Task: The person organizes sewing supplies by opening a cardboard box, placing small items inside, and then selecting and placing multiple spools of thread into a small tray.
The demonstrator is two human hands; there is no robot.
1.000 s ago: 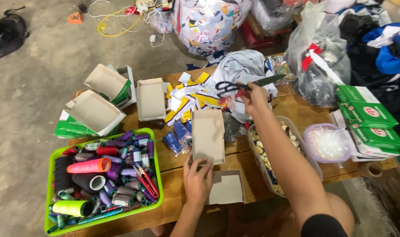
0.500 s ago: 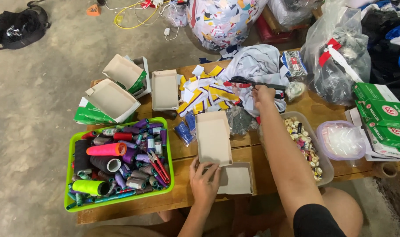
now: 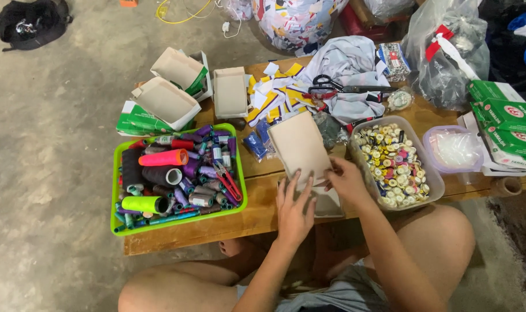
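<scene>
Both hands on the beige cardboard piece [image 3: 299, 149] at the near edge of the wooden table [image 3: 188, 228]. Left hand [image 3: 294, 209]: fingers spread wide and flat, tips pressing the card's lower edge; the card runs up and away from the fingertips. Right hand [image 3: 345, 179]: fingers curled narrow, pinching the card's lower right edge. Green tray of thread spools [image 3: 176, 176] sits left of the left fingers, well apart. Clear tub of buttons [image 3: 396, 162] just beside the right fingers, on their right. Scissors [image 3: 338, 88] lie beyond the card, well apart.
</scene>
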